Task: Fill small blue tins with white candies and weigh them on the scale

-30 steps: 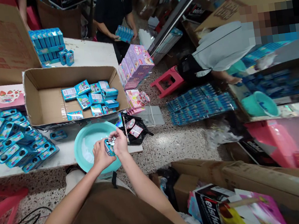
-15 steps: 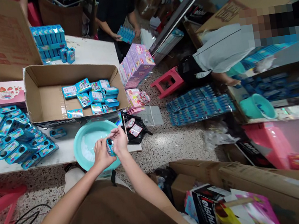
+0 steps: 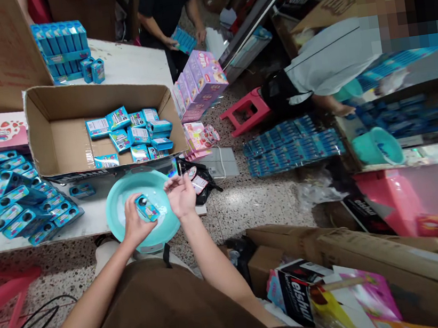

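Note:
My left hand (image 3: 134, 222) grips a small blue box (image 3: 147, 208) with a dark round spot at one end, held over a turquoise basin (image 3: 115, 191). To its right, my right hand (image 3: 181, 194) is palm up with its fingers apart and nothing in it, near the basin's right rim. Behind the basin a cardboard carton (image 3: 58, 107) holds several similar blue boxes (image 3: 120, 140) lying loose in its right part. A pile of blue boxes (image 3: 19, 198) stands left of the basin, and a single one (image 3: 82, 190) lies between pile and basin.
Purple boxes (image 3: 207, 74) stand at the table's right edge, a black bag (image 3: 205, 179) below them. A stack of blue boxes (image 3: 62, 45) is behind the carton. One person (image 3: 169, 4) handles blue packs; another (image 3: 330, 58) works at right by a pink stool (image 3: 245, 112).
My hands have moved apart. The blue box has left my right hand's side and moved left with my left hand, and my right hand has opened.

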A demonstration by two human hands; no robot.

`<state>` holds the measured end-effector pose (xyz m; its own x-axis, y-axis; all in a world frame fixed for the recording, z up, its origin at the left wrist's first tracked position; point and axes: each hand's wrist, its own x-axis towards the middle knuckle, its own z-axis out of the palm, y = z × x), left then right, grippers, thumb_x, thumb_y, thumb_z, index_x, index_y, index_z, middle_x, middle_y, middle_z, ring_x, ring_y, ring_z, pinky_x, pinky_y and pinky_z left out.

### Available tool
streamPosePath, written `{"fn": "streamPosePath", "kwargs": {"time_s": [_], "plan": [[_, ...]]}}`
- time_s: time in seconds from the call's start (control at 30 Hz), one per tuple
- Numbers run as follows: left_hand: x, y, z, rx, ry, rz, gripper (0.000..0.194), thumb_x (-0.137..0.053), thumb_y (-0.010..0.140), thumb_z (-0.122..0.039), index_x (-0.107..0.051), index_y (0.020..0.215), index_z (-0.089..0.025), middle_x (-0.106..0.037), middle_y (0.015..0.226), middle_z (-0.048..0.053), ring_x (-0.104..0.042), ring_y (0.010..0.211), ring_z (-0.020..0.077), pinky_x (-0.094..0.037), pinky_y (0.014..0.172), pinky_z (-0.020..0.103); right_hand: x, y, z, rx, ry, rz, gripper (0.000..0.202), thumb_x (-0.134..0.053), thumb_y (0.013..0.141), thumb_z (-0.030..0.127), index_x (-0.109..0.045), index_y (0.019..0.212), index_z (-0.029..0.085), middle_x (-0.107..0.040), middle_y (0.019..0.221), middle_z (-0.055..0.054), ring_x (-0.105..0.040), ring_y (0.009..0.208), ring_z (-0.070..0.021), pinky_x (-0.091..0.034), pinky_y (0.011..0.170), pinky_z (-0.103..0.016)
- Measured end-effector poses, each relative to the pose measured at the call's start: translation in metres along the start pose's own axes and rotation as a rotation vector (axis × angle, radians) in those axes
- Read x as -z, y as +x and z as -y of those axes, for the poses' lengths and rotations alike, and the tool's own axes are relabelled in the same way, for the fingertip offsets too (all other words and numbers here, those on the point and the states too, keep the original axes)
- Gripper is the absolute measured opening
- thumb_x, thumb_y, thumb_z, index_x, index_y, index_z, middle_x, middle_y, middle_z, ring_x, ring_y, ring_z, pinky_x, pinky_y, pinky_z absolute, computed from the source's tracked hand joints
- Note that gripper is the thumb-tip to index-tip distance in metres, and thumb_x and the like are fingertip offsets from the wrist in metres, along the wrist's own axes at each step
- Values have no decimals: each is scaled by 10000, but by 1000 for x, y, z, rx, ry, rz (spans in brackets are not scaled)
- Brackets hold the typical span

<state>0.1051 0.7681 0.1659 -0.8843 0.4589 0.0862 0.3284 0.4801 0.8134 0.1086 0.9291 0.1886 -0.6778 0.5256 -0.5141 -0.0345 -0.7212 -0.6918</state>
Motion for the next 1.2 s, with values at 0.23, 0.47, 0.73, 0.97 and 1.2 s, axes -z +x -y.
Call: {"fn": "streamPosePath", "kwargs": {"time_s": [0.23,0.47,0.73,0.97,1.2], "plan": [[66,-26,37,61,96,-205,783,-733,592,-281,-343,1264,-189,-433,1231,114,-456,1176,277,-371,1032,451,70,27,-69,-44,-736,162,214,-635,705,378,-655,695,164,-619,636,17,-539,605,-107,-417,631,-227],[77,-58,30,229,179,-269,796,-763,595,-344,-357,1264,-198,-452,1212,103,-481,1139,267,-398,1002,443,82,26,-153,146,-1411,573,264,-633,748,168,-628,1011,187,-610,994,-38,-574,822,-146,-434,776,-257],[61,-75,25,284,151,-148,788,-749,615,-337,-339,1277,-215,-448,1216,100,-472,1149,259,-392,1008,439,70,32,-175,128,-1578,594,117,-493,847,142,-603,853,181,-569,991,-70,-551,912,-175,-425,815,-269],[40,-61,26,248,171,-15,743,-714,623,-304,-349,1263,-207,-457,1197,107,-464,1152,280,-404,995,449,91,16,-116,103,-1161,88,118,-523,808,234,-603,848,157,-622,818,-35,-583,720,-135,-475,719,-265],[14,-46,27,138,216,158,757,-649,576,-175,-337,1263,-238,-456,1231,106,-445,1187,304,-383,999,463,30,-61,-47,186,-565,190,84,-707,687,275,-686,744,216,-653,770,-4,-578,710,-136,-472,692,-266]]}}
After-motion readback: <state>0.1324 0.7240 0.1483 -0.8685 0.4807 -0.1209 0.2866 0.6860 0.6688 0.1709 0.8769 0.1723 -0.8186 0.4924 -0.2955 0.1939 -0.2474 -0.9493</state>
